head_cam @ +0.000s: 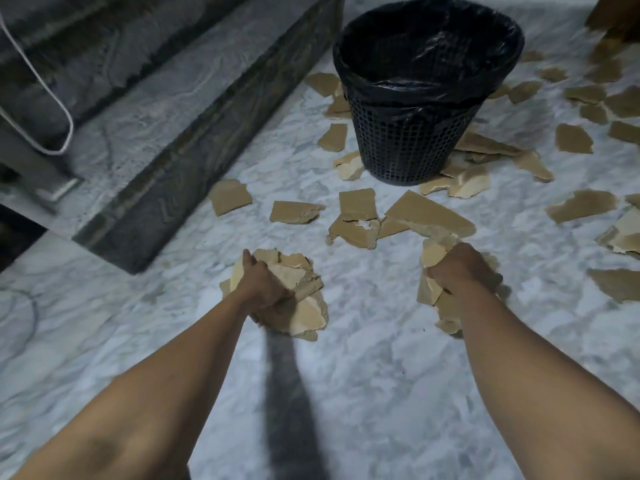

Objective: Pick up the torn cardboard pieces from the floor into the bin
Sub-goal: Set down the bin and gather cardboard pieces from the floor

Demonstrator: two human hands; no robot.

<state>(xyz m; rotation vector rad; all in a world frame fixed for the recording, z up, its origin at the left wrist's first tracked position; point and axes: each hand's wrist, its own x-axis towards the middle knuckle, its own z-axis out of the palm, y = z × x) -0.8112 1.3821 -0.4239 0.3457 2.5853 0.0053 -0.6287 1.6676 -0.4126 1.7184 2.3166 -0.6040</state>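
Both my left hand [266, 287] and right hand [462, 268] were clamped on overfull cardboard bundles [304, 306]; loose outer pieces risked slipping out short of the bin [427, 95] ahead.

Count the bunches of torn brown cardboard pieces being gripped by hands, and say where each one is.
2. One bunch of torn brown cardboard pieces is in the left hand; another is in the right hand. Both are short of the black mesh bin.

White marble floor [363, 393] veined with grey is spreading across the whole view. A dark stone step [194, 161] is running diagonally along its left side, with a white cable [45, 88] looping above it and a brown wooden edge [620, 15] showing at top right.
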